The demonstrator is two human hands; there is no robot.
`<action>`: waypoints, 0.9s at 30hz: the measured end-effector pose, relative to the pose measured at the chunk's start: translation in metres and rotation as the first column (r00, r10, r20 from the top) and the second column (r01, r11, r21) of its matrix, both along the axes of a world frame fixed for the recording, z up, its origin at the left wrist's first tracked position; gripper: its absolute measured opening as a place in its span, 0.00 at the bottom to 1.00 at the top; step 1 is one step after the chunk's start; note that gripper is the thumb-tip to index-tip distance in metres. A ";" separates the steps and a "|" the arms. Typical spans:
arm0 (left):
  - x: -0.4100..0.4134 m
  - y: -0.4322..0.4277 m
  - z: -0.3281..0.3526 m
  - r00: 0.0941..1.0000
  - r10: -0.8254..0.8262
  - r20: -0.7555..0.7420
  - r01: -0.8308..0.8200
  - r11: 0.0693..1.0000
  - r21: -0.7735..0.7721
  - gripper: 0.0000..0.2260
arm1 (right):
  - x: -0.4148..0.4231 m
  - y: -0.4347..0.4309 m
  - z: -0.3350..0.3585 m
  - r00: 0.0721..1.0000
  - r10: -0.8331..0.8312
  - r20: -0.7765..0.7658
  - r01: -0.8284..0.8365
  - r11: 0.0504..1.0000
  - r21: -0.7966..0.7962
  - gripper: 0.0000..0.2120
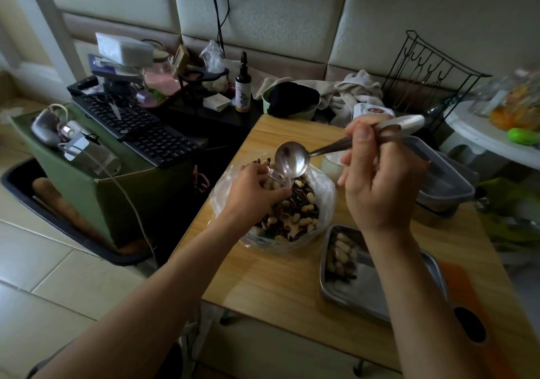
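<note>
Spoon (292,160): we note its bowl looks empty and hovers just above the far rim of the plastic bag (325,191). The handle runs up and right into the right hand (382,186), whose fingers curl round it. The peanut-and-sunflower-seed mix (301,213) lies below the bowl. The left hand (257,191) pinches the bag's near-left rim. A steel tray (377,289) sits to the right on the tabletop (280,285).

I faced a light wooden table (292,279) in dim light. Behind it rose cream padded wall panels (263,13). Left of it lay pale square floor tiles (58,276) and a black computer keyboard (140,127); right of it stood a white round table (473,133).
</note>
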State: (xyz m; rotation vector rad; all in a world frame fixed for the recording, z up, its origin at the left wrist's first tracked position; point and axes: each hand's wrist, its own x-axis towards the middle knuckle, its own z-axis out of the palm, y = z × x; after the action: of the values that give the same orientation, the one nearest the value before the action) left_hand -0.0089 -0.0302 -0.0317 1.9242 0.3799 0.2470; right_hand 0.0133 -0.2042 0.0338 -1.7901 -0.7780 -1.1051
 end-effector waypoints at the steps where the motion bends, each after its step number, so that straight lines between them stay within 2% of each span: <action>1: -0.001 0.001 0.000 1.000 -0.011 0.002 0.011 1.000 0.004 0.23 | 0.001 -0.001 0.000 1.000 -0.019 -0.020 0.019 0.999 0.028 0.22; 5: -0.003 0.002 0.002 0.998 -0.058 0.011 0.059 0.994 -0.089 0.18 | 0.003 -0.008 0.001 0.981 -0.069 -0.183 0.101 0.980 0.173 0.17; 9: -0.005 0.004 0.008 0.999 -0.028 0.035 0.034 0.977 -0.210 0.16 | 0.002 -0.012 0.001 0.915 -0.002 -0.403 0.143 0.937 0.319 0.13; 16: -0.005 0.012 0.007 1.000 0.002 -0.003 -0.002 0.974 -0.226 0.17 | 0.009 -0.014 -0.011 0.787 0.093 -0.610 0.165 0.921 0.353 0.18; 20: -0.006 0.017 0.007 0.999 -0.038 -0.001 0.036 0.975 -0.219 0.10 | 0.012 -0.011 -0.018 0.694 0.156 -0.703 0.168 0.914 0.368 0.16; 22: -0.006 0.018 0.005 0.999 -0.042 -0.006 0.040 0.979 -0.200 0.13 | 0.013 -0.010 -0.022 0.659 0.173 -0.732 0.172 0.913 0.370 0.15; 25: -0.005 0.016 0.001 0.999 -0.025 -0.047 0.015 0.977 -0.212 0.24 | 0.013 -0.009 -0.025 0.645 0.179 -0.743 0.171 0.914 0.368 0.14; 27: -0.004 0.016 -0.001 0.998 -0.015 -0.053 0.004 0.979 -0.204 0.25 | 0.011 -0.009 -0.024 0.654 0.172 -0.737 0.175 0.913 0.368 0.14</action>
State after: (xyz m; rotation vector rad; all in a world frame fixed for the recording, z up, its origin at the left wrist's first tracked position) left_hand -0.0131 -0.0145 -0.0330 1.7335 0.4162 0.1434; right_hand 0.0248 -0.2128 0.0095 -1.6508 -0.0061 -0.3593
